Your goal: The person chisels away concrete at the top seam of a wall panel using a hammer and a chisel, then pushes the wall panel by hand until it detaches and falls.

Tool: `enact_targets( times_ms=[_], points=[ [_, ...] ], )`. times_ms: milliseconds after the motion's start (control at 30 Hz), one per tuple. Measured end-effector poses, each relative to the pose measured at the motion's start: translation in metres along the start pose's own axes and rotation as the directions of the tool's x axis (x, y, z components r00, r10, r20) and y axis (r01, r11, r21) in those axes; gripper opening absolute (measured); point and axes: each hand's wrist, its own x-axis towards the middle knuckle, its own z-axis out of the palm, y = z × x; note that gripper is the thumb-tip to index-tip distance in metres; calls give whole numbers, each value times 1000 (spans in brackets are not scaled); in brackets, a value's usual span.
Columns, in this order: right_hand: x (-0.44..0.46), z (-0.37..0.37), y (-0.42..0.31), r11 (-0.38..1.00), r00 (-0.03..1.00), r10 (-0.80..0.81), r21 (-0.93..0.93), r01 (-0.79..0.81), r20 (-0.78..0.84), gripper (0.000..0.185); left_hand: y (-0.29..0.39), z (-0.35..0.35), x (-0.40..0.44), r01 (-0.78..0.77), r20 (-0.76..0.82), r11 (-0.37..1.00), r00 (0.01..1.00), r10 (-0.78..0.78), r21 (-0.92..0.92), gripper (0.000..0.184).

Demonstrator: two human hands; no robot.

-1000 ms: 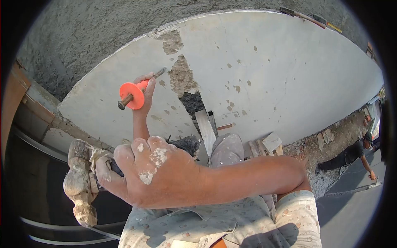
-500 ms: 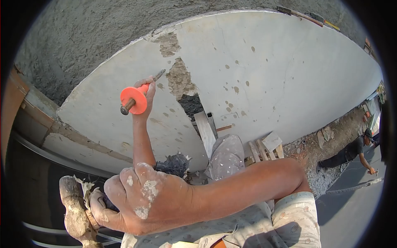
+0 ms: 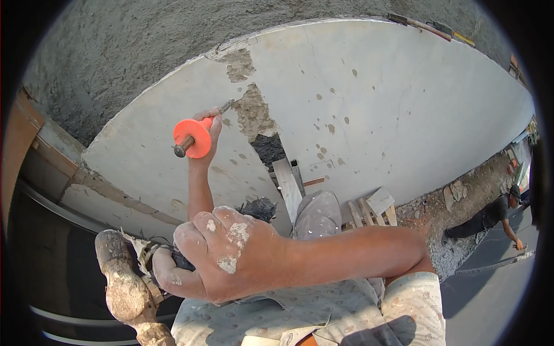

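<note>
Orange plastic, in a round guard (image 3: 199,131), is set between the struck end of a steel chisel (image 3: 186,144) and the left hand (image 3: 213,126), apparently so that the knuckles are shielded. The chisel is enclosed by closed left fingers and angled so that its tip is brought to the edge of a broken strip (image 3: 253,111) in the smooth, pale wall (image 3: 375,86). By the curled right hand (image 3: 248,254), nearer the body, a hammer (image 3: 128,297) is gripped, its head held well apart from the chisel, seemingly for swinging room; its handle is mostly hidden. The head is lumpy, rounded and crusted, with ragged wrapping (image 3: 140,251) beside the thumb. Dried white plaster is smeared on the right knuckles. Beyond that hand, a crumpled dark bundle (image 3: 259,209) and a flat, pale board (image 3: 287,184) are seen.
</note>
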Motion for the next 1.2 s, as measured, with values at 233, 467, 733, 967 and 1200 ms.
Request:
enact_targets(
  times_ms=[233,467,733,967,1200],
  points=[
    [-36,-3,48,757,611,629,-199,-623,480,46,-21,-11,-6,145,-118,919,973,-200,-368,15],
    [-73,-29,19,774,664,587,-81,-628,464,54,7,6,-12,-11,-223,954,973,-58,-298,14],
    [-42,-27,0,972,963,219,46,-229,159,35,3,20,-11,-85,-266,975,964,29,-203,12],
    [-33,-1,12,994,993,75,-90,-67,87,30,3,25,-13,-112,-260,990,962,87,-85,12],
    [-11,-13,7,961,958,265,-109,-253,113,26,1,27,-16,-123,-248,985,964,91,-118,16]
  ],
)
